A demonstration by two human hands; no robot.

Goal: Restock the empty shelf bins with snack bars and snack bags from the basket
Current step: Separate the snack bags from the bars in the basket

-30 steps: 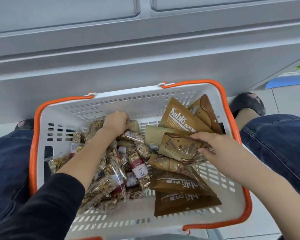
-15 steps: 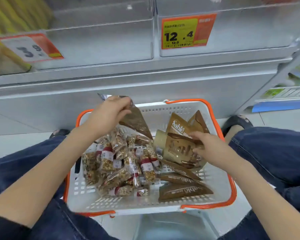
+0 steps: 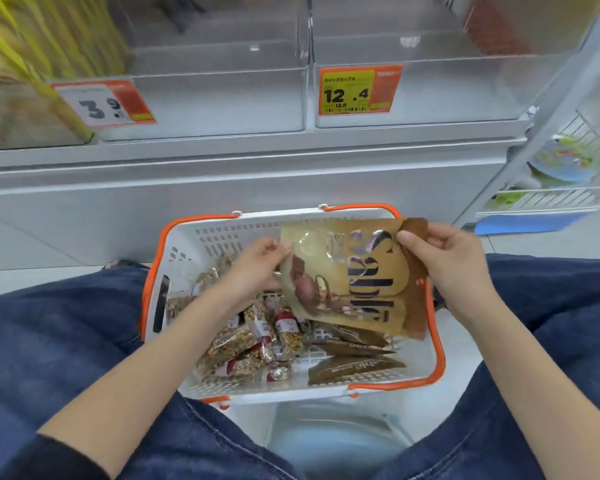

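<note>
Gripping snack bags point(image 3: 347, 278), hands hide basket point(image 3: 426, 362) contents.

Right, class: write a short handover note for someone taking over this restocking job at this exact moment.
Left hand: grips the left edge of the gold snack bags.
Right hand: grips their right edge; bags held above the basket.
In basket: snack bars on the left, brown bags on the right.
Done: nothing visibly shelved; both clear bins look empty.
Left: place held bags, then the rest.

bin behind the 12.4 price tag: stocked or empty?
Empty. The clear plastic bin behind the orange-yellow 12.4 price tag shows only bare walls and floor; nothing lies inside.
</note>
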